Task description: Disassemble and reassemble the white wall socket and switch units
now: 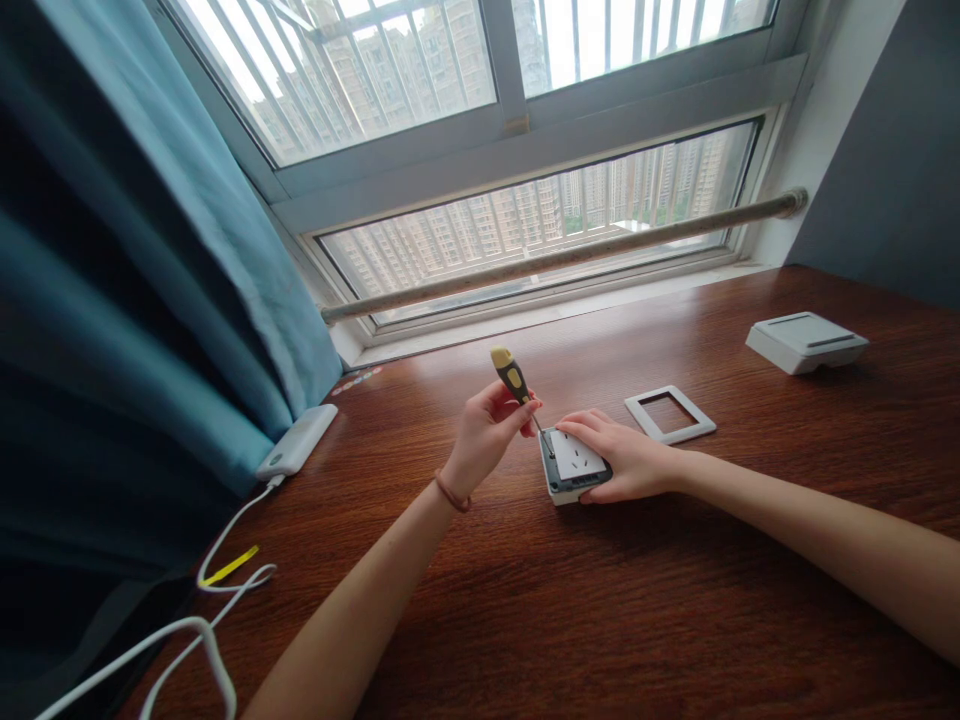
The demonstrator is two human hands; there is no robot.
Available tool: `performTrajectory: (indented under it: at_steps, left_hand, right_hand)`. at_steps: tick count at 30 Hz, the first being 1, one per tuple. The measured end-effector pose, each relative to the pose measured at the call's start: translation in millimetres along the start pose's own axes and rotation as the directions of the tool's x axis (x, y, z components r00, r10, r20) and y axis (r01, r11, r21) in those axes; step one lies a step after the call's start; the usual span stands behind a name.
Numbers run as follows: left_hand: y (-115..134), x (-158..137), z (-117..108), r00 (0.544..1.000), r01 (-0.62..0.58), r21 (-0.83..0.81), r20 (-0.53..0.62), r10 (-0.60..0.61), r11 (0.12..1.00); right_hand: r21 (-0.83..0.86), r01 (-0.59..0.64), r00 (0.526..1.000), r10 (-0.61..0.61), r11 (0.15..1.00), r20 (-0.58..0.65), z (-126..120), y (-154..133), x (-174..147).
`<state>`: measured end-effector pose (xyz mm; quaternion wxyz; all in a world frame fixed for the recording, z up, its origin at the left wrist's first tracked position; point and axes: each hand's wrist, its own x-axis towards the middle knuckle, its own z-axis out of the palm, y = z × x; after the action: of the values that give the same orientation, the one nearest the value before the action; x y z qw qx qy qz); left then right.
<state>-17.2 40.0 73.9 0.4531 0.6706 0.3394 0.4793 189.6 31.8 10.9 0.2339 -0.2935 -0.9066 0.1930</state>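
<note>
A screwdriver [512, 377] with a yellow and black handle is pinched in the fingers of my left hand [487, 432]. Its thin shaft slants down to the left side of a wall socket [579, 456], where the tip meets the dark frame near a screw hole. My right hand [626, 458] grips the socket from the right, fingers over its top edge and thumb at the near side. The socket has a white slotted face and sits in a white box on the table. Just beyond my right hand lies a white square cover frame [670, 413].
Another white box with a flat panel [807, 341] stands at the right on the brown wooden table [480, 620]. At the left, a white power bank [298, 441] with a white cable [217, 620] lies by the blue curtain [202, 200]. A yellow strip [231, 566] rests near the cable.
</note>
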Motion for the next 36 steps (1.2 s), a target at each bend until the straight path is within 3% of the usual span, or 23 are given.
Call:
performTrajectory:
  at_steps: [12,26,36]
  left_hand:
    - [-2.6,-3.0,0.0,0.999,0.021,-0.006,-0.033,-0.022,1.000]
    - [11.9,-3.9,-3.0,0.985,0.125,-0.103,0.130,-0.111,0.987]
    - [0.8,-5.1,3.3,1.000,-0.015,-0.018,-0.011,0.015,1.000]
  right_hand:
    - [-0.009,0.002,1.000,-0.002,1.000,-0.001,0.9,1.1,-0.4]
    - [-0.013,-0.010,1.000,0.010,1.000,0.004,1.2,-0.1,0.6]
    - [-0.007,-0.014,1.000,0.015,1.000,0.011,-0.1,-1.3,-0.1]
